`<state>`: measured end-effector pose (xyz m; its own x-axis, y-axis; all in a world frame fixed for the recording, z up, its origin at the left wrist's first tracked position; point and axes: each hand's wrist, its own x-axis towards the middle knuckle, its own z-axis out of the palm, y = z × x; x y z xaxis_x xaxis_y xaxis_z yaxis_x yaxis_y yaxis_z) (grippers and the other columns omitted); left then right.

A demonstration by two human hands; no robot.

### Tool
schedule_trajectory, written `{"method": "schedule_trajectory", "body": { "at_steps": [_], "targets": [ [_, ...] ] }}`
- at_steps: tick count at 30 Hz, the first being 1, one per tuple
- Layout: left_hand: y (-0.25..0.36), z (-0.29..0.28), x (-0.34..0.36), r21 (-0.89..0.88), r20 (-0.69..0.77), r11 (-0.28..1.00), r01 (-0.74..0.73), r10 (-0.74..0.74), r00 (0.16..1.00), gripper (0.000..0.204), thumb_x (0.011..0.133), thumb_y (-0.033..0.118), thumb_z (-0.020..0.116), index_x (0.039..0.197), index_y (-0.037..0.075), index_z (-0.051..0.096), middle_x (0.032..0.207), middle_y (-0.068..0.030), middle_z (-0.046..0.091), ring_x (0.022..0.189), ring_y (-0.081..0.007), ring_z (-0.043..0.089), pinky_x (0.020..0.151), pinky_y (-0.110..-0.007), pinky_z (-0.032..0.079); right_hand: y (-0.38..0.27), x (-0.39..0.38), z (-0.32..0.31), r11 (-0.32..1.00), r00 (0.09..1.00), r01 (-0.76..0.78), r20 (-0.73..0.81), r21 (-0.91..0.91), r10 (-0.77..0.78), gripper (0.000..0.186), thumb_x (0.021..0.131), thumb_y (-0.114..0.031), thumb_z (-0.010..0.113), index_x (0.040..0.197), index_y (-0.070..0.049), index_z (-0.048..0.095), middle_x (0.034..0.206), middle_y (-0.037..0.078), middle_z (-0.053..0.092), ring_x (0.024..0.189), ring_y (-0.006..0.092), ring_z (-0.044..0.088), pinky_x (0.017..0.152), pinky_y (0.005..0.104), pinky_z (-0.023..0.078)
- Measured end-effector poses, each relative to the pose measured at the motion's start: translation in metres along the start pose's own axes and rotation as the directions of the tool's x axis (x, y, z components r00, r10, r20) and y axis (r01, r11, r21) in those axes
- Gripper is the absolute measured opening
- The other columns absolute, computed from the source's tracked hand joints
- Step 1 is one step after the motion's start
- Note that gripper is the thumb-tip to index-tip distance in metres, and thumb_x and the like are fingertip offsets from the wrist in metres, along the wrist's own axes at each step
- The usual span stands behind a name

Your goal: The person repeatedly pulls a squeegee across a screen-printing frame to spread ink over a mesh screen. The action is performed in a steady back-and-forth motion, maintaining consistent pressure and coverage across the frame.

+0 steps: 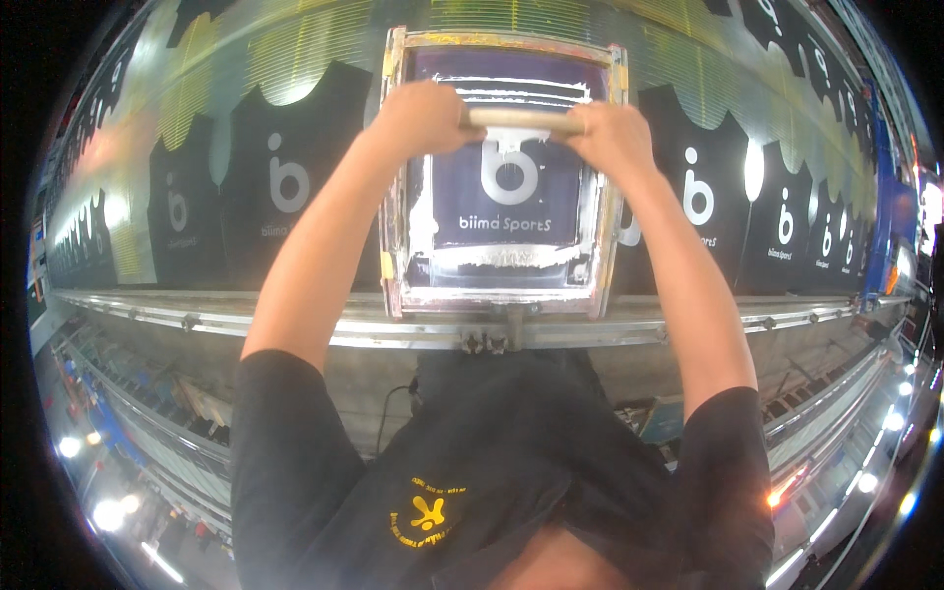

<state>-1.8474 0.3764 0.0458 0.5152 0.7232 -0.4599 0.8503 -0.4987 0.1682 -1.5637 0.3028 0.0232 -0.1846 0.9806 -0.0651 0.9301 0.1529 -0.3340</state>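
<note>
My left hand (421, 118) and my right hand (612, 136) are closed on the two ends of a squeegee (526, 121) with a pale wooden handle. It lies across the far part of a screen-printing frame (389, 211). White ink (516, 258) forms a thick band along the near end of the mesh, with streaks at the far end and down the sides. A round white logo with lettering (506, 223) shows on the dark mesh, its top partly behind the squeegee and smeared ink. The squeegee's blade is hidden.
Dark cut garment panels (295, 147) with white logos lie on the long table on both sides of the frame. A metal rail (246, 320) runs along the table's near edge, with a clamp (492, 341) below the frame. More rails and lights stand behind me.
</note>
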Motion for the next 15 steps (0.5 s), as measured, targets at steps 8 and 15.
{"method": "schedule_trajectory", "body": {
  "at_steps": [8, 15],
  "targets": [
    [-0.013, 0.020, 0.042, -0.045, -0.145, 0.998, 0.034, -0.040, 0.989, 0.040, 0.087, 0.057, 0.082, 0.106, 0.023, 0.088, 0.090, -0.0084, 0.082, 0.088, -0.0340, 0.078, 0.083, -0.047, 0.062, 0.013, 0.032, 0.034, 0.994, 0.998, -0.059, -0.037, -0.088, 0.056, 0.027, 0.085, -0.038, 0.088, 0.099, -0.016, 0.082, 0.094, 0.005, 0.078, 0.091, 0.0314, 0.075, 0.079, 0.0459, 0.058],
    [0.021, 0.066, -0.035, -0.079, -0.052, 0.996, 0.031, -0.035, 0.998, 0.034, 0.085, 0.050, 0.079, 0.098, 0.019, 0.085, 0.088, -0.0106, 0.080, 0.086, -0.0348, 0.077, 0.079, -0.047, 0.062, -0.014, -0.059, 0.048, 0.990, 0.998, -0.011, 0.059, -0.138, 0.019, 0.031, 0.073, -0.024, 0.090, 0.102, -0.017, 0.080, 0.093, 0.004, 0.076, 0.092, 0.0310, 0.074, 0.080, 0.0466, 0.060]
  ]
}}
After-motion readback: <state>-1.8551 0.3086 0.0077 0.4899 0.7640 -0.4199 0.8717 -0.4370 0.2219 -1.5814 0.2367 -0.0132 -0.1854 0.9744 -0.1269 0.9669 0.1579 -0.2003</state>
